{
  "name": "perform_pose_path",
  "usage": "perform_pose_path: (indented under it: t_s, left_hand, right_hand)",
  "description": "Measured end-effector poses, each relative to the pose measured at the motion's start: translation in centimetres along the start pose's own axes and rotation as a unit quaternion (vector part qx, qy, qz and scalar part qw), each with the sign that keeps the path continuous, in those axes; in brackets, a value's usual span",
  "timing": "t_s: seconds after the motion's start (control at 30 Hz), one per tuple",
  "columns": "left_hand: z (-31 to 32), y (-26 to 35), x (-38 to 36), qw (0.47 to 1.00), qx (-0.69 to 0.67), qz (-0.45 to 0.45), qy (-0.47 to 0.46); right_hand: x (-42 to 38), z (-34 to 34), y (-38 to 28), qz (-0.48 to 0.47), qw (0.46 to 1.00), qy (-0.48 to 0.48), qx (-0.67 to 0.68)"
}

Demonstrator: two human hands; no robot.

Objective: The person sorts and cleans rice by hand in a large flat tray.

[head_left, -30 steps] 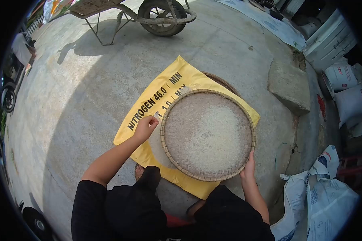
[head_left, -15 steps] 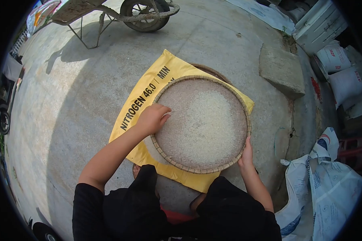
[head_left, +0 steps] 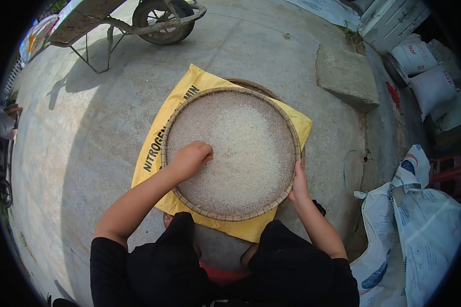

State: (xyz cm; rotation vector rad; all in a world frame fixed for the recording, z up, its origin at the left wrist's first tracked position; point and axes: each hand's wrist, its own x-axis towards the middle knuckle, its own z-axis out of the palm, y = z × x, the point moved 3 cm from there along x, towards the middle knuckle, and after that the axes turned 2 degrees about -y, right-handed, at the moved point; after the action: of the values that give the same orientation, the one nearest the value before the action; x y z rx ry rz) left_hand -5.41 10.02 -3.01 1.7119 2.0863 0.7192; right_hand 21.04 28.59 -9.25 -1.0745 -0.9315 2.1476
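Note:
A round woven bamboo winnowing tray (head_left: 189,110) sits over a yellow sack, with pale rice-like grains (head_left: 248,148) spread across its middle and right side. My left hand (head_left: 191,159) is over the tray's left part, fingers curled and pressed together at the edge of the grains. Whatever those fingers hold, if anything, is too small to make out. On the lower right, my right hand (head_left: 299,183) grips the tray's rim, thumb on top and the other fingers mostly hidden beneath. The yellow sack (head_left: 156,146) bears black lettering, partly covered by the tray.
Another round woven rim (head_left: 251,83) shows behind the tray. A wheelbarrow (head_left: 164,23) stands at upper left on the concrete floor (head_left: 112,117). At right are a concrete block (head_left: 346,77), white filled sacks (head_left: 433,89), crumpled white sacks (head_left: 425,225) and a red plastic stool (head_left: 448,171).
The tray has shifted left over the sack, covering more of its lettering. My left hand has moved farther in over the tray, its fingers now closed together. My right hand keeps the rim.

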Motion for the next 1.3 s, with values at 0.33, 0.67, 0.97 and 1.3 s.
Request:
perform_pose_path:
  t_s: [0.33,0.67,0.97,1.3]
  left_hand:
    - [0.3,-9.9,-9.6,0.971,-0.017,-0.189,0.147]
    - [5.6,-6.0,-10.5,0.539,-0.774,-0.332,0.013]
    - [5.7,-6.6,-12.6,0.504,-0.793,-0.331,0.079]
    - [6.3,-7.7,-14.8,0.512,-0.765,-0.371,0.123]
  right_hand:
    - [-0.4,-2.8,0.5,0.014,1.0,0.004,0.015]
    - [0.4,-0.8,-1.2,0.04,0.999,-0.033,0.007]
    - [-1.6,8.7,-9.0,-0.164,0.734,-0.16,-0.639]
    - [2.1,13.2,-0.7,-0.134,0.587,-0.431,-0.672]
